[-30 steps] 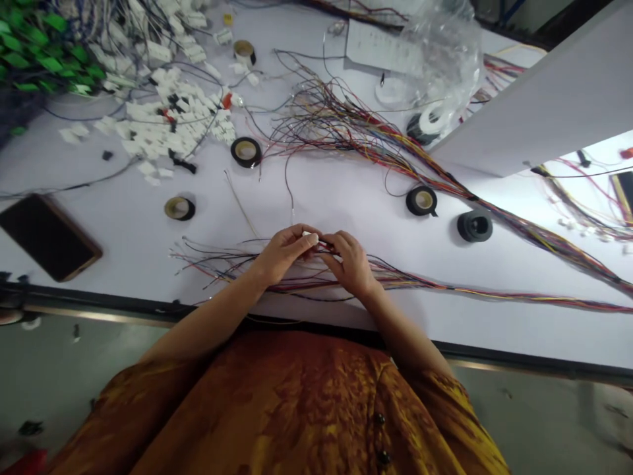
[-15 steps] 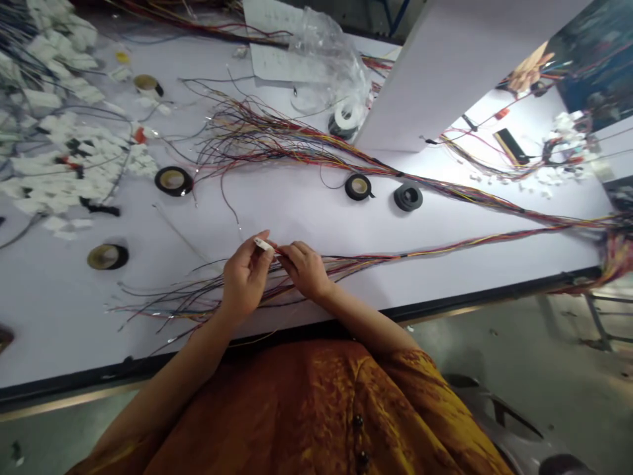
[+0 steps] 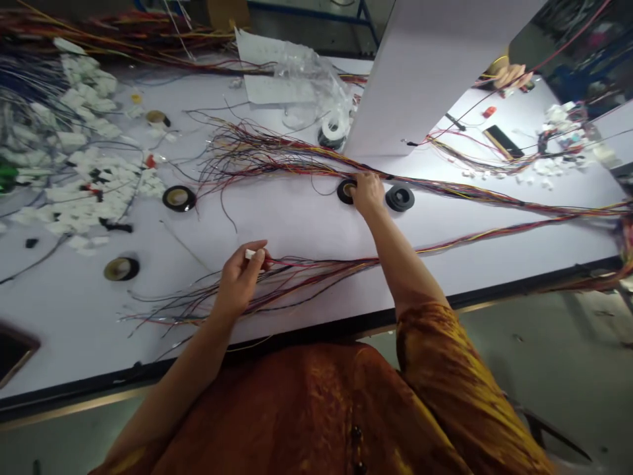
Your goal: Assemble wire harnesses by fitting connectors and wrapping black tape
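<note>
White connector (image 3: 249,254): small, blocky, pinched in the left hand (image 3: 242,272) over the worktop (image 3: 287,224), partly covered. Thin multicoloured wires (image 3: 341,266) alongside. Black tape roll (image 3: 342,192): ring-shaped, right hand (image 3: 368,192) curled at its edge, grip undeterminable. Crinkled clear plastic (image 3: 329,86). Paper sheet (image 3: 257,46): writing unreadable. Dark flat slab (image 3: 14,353): cut off, left.

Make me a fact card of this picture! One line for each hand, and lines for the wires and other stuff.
Left hand: holds a white connector, thumb against fingers
Right hand: touches a black tape roll; firm grip or not, can't tell
Near wires: loose ends spread under the left forearm
Far wires: a bundle passing just beyond the tape roll
Left side: a pile of white connectors
Someone else: another person's hand, upper right
</note>
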Demonstrator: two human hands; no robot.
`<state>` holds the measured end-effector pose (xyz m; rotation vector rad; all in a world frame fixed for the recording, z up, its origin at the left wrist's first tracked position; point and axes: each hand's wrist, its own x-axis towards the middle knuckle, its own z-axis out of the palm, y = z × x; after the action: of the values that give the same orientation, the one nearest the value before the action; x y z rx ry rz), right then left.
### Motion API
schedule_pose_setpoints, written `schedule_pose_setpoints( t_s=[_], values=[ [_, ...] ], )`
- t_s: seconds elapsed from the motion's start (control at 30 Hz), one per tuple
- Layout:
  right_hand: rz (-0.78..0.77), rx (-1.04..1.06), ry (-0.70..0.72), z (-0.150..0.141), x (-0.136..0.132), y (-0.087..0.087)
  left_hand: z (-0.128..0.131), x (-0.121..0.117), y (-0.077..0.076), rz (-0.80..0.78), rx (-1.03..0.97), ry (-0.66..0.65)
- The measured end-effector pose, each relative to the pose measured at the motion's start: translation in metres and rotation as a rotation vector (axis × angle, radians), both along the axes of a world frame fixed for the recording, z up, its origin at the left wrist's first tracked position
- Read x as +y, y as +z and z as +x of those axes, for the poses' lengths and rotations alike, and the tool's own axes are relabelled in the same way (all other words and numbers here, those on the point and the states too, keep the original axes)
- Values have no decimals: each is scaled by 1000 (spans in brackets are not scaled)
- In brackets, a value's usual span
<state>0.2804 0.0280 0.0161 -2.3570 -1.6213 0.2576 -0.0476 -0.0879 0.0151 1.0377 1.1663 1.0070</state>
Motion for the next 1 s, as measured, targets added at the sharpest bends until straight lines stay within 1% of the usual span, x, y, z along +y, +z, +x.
schedule_pose_setpoints(
  t_s=[0.03,0.07,0.13,0.2,0.27,0.3,0.33,0.4,0.5,0.6,0.67,0.73,0.77,0.83,0.9,0.93,1.0],
  values=[
    [-24,24,5,3,6,-1,-2,-1,0,30,68,-4],
    [-3,85,22,0,8,-2,-3,-1,1,41,114,-8],
    [126,318,63,-19,0,-5,-7,0,3,13,117,2],
    [214,709,116,-52,-19,-8,-9,3,4,-61,12,52],
    [193,1145,177,-91,-43,-11,-10,6,2,-146,-127,107],
    [174,1308,198,-110,-55,-12,-10,7,1,-179,-179,125],
    [162,1423,205,-126,-65,-13,-10,8,0,-196,-211,135],
    [154,1531,197,-150,-79,-15,-11,7,-2,-174,-214,139],
    [123,1537,211,-164,-85,-17,-14,5,0,-29,-85,97],
    [75,1513,269,-160,-83,-16,-17,5,7,123,85,26],
    [55,1506,317,-157,-83,-11,-18,7,12,135,134,-34],
    [57,1478,380,-155,-88,-5,-20,10,17,81,152,-94],
    [85,1432,407,-156,-93,-2,-21,12,19,46,165,-115],
    [228,1244,462,-161,-110,1,-22,15,23,-1,174,-121],
    [388,977,572,-169,-130,1,-21,18,26,-28,141,-130],
    [432,849,653,-173,-141,0,-21,20,28,-41,119,-141],
    [442,687,827,-179,-158,-3,-19,20,32,-71,82,-150]
  ],
)
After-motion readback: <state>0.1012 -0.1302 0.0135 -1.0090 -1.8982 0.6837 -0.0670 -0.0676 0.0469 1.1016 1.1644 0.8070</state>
